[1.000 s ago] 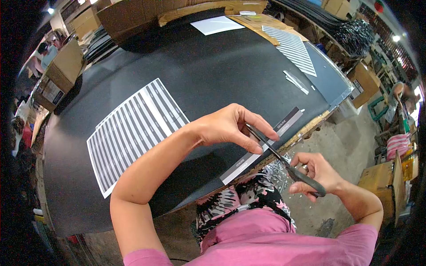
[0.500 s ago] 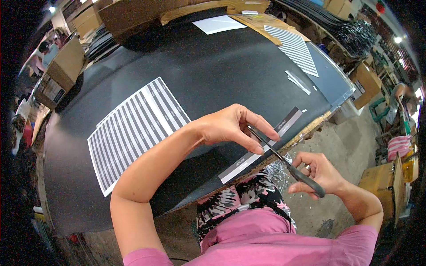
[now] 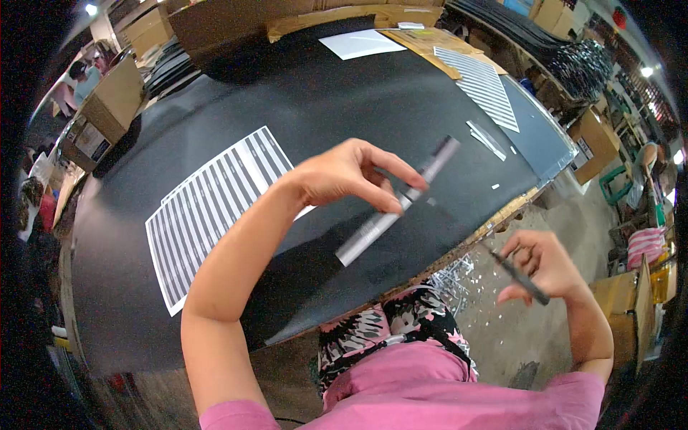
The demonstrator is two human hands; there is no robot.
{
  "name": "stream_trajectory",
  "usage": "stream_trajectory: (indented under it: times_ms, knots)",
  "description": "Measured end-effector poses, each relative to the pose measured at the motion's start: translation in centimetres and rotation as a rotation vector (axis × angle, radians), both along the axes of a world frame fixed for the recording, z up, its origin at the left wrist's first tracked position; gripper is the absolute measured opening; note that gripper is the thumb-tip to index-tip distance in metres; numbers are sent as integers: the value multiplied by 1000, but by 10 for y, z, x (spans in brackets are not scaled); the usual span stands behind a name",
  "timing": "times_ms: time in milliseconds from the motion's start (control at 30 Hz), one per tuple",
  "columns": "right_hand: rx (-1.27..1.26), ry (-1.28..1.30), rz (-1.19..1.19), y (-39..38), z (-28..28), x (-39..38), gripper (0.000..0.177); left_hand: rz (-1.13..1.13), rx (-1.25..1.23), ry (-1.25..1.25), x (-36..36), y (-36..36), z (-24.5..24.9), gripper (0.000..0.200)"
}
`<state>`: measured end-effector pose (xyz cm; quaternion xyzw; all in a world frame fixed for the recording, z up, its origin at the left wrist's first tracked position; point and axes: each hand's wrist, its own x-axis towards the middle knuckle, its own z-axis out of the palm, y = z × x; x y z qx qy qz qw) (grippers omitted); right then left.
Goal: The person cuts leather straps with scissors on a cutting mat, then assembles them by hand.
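Note:
My left hand pinches a narrow grey-and-white printed paper strip near its middle, holding it over the black tabletop. The strip is blurred by motion, so its lettering is unreadable now. To the right, past the table's front edge, my right hand is closed around the dark handles of a pair of scissors. Their blades are smeared and point toward the table, apart from the strip. Striped printed sheets lie beside my left forearm, which partly covers them.
Thin paper offcuts lie on the table's right side. Another striped sheet, a white sheet and flat cardboard sit at the back. Paper scraps litter the floor. Cardboard boxes stand around; people are in the background.
My left hand has lifted the strip up and leftward, away from the table edge. The scissors, earlier across the strip, have moved right and away with my right hand.

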<state>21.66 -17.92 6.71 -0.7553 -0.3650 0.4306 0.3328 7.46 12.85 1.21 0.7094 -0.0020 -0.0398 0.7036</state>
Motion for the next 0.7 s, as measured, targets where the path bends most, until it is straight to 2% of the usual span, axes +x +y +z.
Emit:
stream_trajectory:
  times_ms: [67,133,200,300,433,467,500,567,600,633,700]
  knots:
    - [100,-43,-81,12,5,11,55,83,77,40,-5,18,0,45]
    - [205,-82,-170,26,4,24,57,72,123,83,-7,28,-3,45]
    - [202,-824,-97,50,-11,43,62,54,125,138,-4,33,-13,43]
    - [321,-953,2,87,-33,58,62,31,121,179,-5,36,-17,43]
    - [193,-916,104,129,-40,58,61,50,238,178,-6,45,-26,42]
    - [164,-917,198,137,-44,59,60,52,217,230,-7,46,-22,42]
    - [133,-917,291,142,-45,58,58,53,229,182,-6,50,-29,43]
    - [-96,-617,243,146,-32,49,59,73,165,233,-6,52,-29,44]
    - [-139,-641,278,147,-31,49,57,66,150,256,-6,50,-27,45]
    - [-147,-646,263,144,-29,53,57,59,130,247,-6,48,-26,45]
    - [86,-689,530,140,-25,62,56,49,136,266,-6,43,-21,44]
